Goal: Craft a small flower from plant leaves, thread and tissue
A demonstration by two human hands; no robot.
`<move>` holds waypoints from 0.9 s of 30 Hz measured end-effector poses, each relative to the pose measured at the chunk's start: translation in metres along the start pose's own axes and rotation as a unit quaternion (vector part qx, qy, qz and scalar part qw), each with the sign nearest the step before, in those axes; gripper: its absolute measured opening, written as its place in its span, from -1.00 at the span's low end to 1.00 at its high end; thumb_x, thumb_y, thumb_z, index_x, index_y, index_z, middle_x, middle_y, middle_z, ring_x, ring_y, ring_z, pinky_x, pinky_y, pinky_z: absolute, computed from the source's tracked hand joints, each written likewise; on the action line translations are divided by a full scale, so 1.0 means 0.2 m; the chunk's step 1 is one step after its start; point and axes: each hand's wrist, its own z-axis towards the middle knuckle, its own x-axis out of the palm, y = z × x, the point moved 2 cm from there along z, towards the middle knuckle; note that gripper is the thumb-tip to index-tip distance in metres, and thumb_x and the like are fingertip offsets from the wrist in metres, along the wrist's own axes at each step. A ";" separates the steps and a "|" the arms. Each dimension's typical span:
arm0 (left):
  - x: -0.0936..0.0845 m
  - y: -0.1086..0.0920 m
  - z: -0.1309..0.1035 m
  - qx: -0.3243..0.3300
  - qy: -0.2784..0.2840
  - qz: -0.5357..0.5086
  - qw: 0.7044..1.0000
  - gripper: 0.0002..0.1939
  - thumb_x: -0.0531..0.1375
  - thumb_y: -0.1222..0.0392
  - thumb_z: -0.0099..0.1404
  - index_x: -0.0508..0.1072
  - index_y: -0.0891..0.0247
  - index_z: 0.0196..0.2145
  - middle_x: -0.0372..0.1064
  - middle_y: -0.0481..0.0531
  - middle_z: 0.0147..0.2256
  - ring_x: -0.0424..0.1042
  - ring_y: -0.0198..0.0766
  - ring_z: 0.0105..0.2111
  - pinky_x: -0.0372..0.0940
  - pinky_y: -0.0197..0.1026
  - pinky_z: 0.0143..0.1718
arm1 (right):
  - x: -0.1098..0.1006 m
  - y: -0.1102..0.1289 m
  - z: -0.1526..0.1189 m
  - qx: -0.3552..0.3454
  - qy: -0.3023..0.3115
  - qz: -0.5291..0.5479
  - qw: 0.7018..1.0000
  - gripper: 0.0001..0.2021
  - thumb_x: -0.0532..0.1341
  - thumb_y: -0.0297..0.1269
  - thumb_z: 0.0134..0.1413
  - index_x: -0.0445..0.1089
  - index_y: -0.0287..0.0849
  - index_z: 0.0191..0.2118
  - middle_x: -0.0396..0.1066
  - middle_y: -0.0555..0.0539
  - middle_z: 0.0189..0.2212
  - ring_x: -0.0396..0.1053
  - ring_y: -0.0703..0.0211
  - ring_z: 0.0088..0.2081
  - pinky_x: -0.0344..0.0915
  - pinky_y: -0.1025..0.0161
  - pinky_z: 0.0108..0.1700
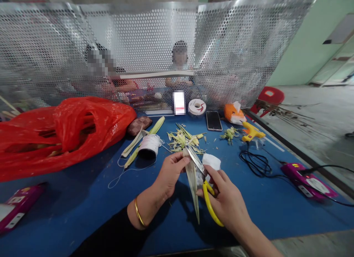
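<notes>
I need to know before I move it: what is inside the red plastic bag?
Brownish pieces show through the openings of the red plastic bag; I cannot tell what they are. The folded plastic covers the rest.

Scissors (pixel 212 209) yellow-handled, bag (pixel 96 120) red, pouch (pixel 139 125) brown-checked, tabletop (pixel 110 216) blue.

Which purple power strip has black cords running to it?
The right purple power strip: black cords meet it; the left power strip shows none.
</notes>
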 end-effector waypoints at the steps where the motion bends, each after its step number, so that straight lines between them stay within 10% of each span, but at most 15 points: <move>1: 0.00 0.00 0.00 -0.001 0.002 0.000 1.000 -0.73 0.38 0.07 -0.01 0.60 0.31 -0.38 0.53 0.03 -0.42 0.45 -0.26 -0.44 0.35 -0.20 -0.28 | 0.00 0.00 0.00 -0.002 0.002 0.002 1.000 -0.56 0.17 -0.13 0.16 0.29 -0.11 0.14 0.39 -0.08 -0.31 0.45 0.12 -0.42 0.39 0.27 -0.41; 19: -0.01 -0.05 -0.01 -0.020 -0.030 0.021 0.999 -0.66 0.41 0.00 -0.04 0.54 0.32 -0.41 0.44 -0.06 -0.53 0.41 -0.39 -0.60 0.32 -0.32 -0.45 | -0.11 -0.06 0.00 0.054 0.078 0.028 0.995 -0.46 0.28 0.01 0.03 0.30 -0.07 0.11 0.37 -0.04 -0.29 0.39 0.13 -0.44 0.34 0.23 -0.43; 27: 0.00 -0.05 -0.01 0.012 0.048 0.132 0.990 -0.67 0.33 -0.02 0.09 0.45 0.32 -0.55 0.38 -0.07 -0.57 0.22 -0.47 -0.66 0.14 -0.35 -0.58 | -0.17 -0.07 0.01 0.042 0.137 0.053 0.988 -0.42 0.31 0.03 0.01 0.29 -0.04 0.14 0.35 -0.06 -0.24 0.38 0.14 -0.40 0.35 0.21 -0.36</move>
